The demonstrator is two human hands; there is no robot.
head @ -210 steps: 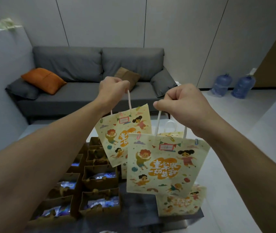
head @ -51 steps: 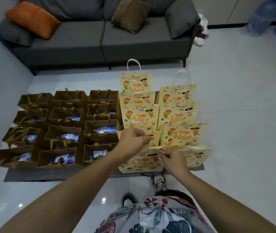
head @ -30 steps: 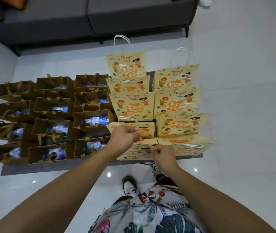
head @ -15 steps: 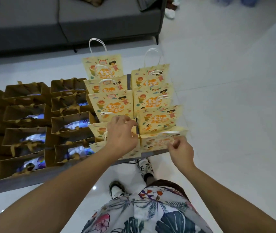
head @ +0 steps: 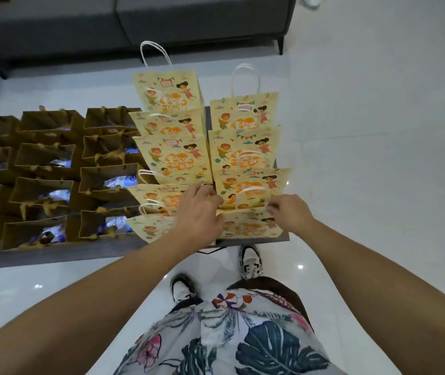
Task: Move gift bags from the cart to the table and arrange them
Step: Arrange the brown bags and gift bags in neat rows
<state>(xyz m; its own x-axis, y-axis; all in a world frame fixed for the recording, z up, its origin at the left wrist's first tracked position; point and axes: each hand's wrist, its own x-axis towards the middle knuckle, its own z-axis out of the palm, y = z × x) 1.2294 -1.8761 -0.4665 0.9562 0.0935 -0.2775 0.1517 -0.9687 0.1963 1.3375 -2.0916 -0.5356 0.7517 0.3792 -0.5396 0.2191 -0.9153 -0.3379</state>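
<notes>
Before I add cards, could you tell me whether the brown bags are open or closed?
Open: the brown bags stand with mouths gaping, wrapped contents visible inside.

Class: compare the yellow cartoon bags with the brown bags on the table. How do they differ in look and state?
The yellow bags carry bright cartoon prints; the brown bags are plain. The yellow bags have white cord handles and overlap in two columns; the brown bags have brown ribbon handles and gape open, showing wrapped contents. Both kinds sit in neat rows on the table.
</notes>
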